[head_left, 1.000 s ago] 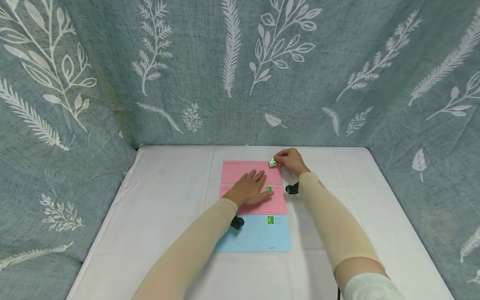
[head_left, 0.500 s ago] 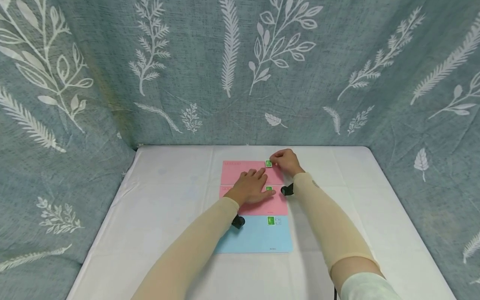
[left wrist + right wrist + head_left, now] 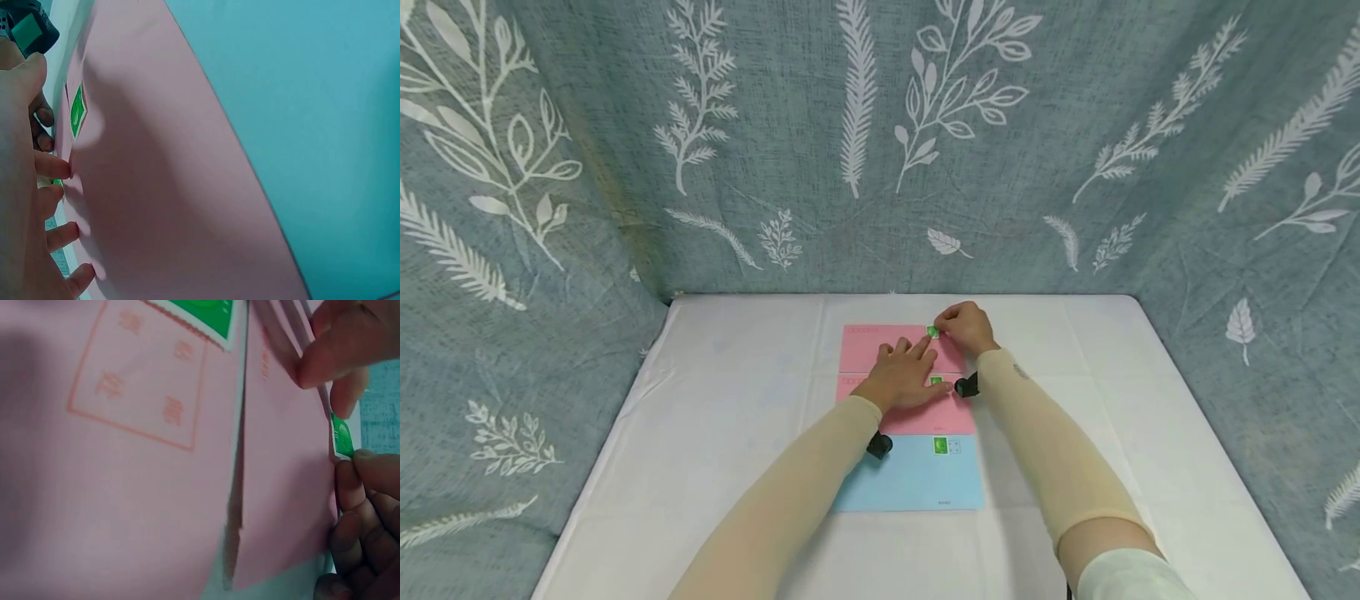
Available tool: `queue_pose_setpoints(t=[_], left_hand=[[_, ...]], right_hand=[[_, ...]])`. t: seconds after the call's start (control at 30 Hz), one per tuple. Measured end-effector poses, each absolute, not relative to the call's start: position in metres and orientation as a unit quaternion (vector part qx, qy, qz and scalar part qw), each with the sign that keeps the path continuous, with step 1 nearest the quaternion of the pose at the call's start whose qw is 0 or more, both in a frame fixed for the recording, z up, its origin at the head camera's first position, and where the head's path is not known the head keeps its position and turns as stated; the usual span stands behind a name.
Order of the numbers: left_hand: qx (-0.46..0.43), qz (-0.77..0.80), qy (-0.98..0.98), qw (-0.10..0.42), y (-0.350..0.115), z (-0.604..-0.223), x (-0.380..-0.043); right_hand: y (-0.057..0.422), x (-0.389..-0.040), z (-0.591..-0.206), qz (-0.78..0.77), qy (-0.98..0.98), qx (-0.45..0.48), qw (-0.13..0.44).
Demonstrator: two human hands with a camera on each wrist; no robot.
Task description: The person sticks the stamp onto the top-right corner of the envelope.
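Two pink envelopes and a blue one lie in a column on the white table. Across the far pink envelope (image 3: 861, 350) and the middle pink envelope (image 3: 928, 422), my left hand (image 3: 898, 375) rests with fingers spread. Its index fingertip is right at a green stamp (image 3: 932, 332) near the far envelope's upper right. Thumb and index finger of my right hand (image 3: 968, 327) pinch that stamp by its edge, as the right wrist view shows (image 3: 342, 436). Another green stamp (image 3: 77, 111) sits on the middle envelope, close above my left thumb. The blue envelope (image 3: 910, 482) bears a green stamp (image 3: 940, 446).
A white cloth covers the table (image 3: 730, 400), which ends at a blue-green leaf-patterned curtain (image 3: 805, 150) behind. Black wrist cameras show below the left hand (image 3: 880, 445) and beside the right sleeve (image 3: 967, 385). A printed red box (image 3: 134, 381) marks the middle envelope.
My right hand has moved a little left with the pinched stamp, in from the far envelope's right corner to my left index fingertip. The left hand stays nearly in place.
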State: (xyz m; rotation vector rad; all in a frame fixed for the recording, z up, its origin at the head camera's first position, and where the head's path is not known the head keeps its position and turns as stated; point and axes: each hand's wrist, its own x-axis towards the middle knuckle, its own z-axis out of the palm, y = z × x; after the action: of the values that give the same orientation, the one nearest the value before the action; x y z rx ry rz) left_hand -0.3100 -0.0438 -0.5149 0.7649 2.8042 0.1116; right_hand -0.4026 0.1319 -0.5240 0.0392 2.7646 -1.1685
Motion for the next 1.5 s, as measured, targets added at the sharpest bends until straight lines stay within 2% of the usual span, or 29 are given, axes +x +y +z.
queue_pose_setpoints(t=[0.23, 0.7, 1.5], left_hand=[[0.258, 0.034, 0.959, 0.112, -0.044, -0.518, -0.31], [0.26, 0.023, 0.957, 0.124, -0.041, -0.523, -0.31], [0.247, 0.046, 0.956, 0.155, -0.044, -0.519, -0.318]], right_hand=[[0.129, -0.4, -0.524, -0.383, 0.922, 0.011, 0.057], [0.136, -0.397, -0.531, -0.419, 0.905, -0.003, 0.077], [0.134, -0.4, -0.532, -0.383, 0.92, -0.026, 0.08]])
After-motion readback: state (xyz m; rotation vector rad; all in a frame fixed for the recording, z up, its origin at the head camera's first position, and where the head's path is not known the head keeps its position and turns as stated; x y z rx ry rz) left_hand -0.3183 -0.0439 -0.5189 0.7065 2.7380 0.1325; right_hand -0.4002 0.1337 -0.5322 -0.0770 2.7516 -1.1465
